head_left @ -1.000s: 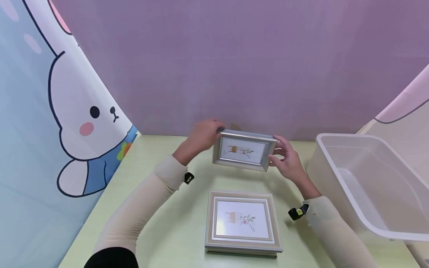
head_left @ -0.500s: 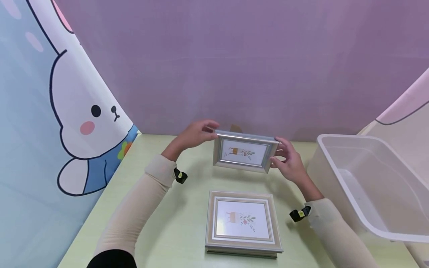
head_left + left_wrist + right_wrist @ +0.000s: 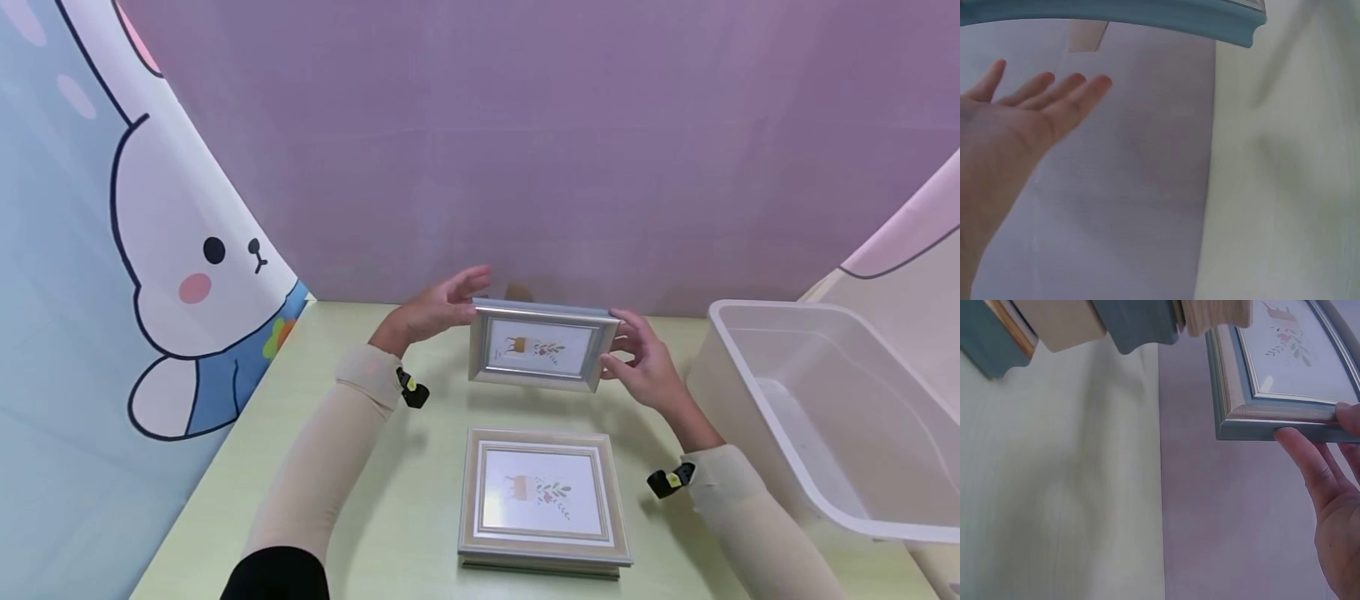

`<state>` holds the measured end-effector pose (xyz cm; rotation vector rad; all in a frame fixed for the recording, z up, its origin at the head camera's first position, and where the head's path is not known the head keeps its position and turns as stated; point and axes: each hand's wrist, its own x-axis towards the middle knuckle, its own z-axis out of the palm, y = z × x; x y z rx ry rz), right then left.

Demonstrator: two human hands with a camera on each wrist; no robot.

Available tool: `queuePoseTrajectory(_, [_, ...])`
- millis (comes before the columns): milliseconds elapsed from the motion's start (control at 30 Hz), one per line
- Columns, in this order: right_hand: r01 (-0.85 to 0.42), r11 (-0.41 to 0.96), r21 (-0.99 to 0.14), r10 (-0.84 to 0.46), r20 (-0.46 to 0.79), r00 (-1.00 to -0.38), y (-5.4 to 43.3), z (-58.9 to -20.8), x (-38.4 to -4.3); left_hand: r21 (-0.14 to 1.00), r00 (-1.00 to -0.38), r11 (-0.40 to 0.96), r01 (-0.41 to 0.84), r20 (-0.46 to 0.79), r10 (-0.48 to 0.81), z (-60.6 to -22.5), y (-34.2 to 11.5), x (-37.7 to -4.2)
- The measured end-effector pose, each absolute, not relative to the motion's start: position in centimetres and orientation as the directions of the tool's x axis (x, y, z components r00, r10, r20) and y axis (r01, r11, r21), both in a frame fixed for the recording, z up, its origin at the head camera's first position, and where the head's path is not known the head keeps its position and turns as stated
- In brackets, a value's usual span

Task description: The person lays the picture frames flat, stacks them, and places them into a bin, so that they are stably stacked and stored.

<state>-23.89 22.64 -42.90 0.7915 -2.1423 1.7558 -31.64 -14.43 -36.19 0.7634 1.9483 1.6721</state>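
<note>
Silver photo frame point(image 3: 538, 348) up near back edge of worktop point(image 3: 408, 517); right grip point(image 3: 647, 367) clamped on its right side, likely bearing the weight. Left grip point(image 3: 433, 312) apart, by upper-left corner. Frame stack point(image 3: 543, 500) flat toward front edge.

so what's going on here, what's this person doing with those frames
A person is holding up a picture frame, its picture facing the head camera. The right hand grips its right end, fingers and thumb on the edge, while the left hand is open at the other end; whether its thumb touches is hard to tell. Nearer the person, a stack of frames lies on the table, with a white tub to the right.
</note>
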Motion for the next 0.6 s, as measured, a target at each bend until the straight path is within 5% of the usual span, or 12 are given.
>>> queuePoseTrajectory(233, [-0.569,0.113,-0.815,-0.246,0.532,-0.81,22.4,-42.9,-23.8,0.996,-0.718,-0.062,-0.056,0.003,0.696,-36.9,-13.8,-32.1])
queuePoseTrajectory(600, [-0.575,0.128,-0.808,-0.255,0.534,-0.806,22.2,-43.0,-23.8,0.993,-0.686,-0.08,-0.084,0.001,0.728,-37.4,-13.5,-32.4])
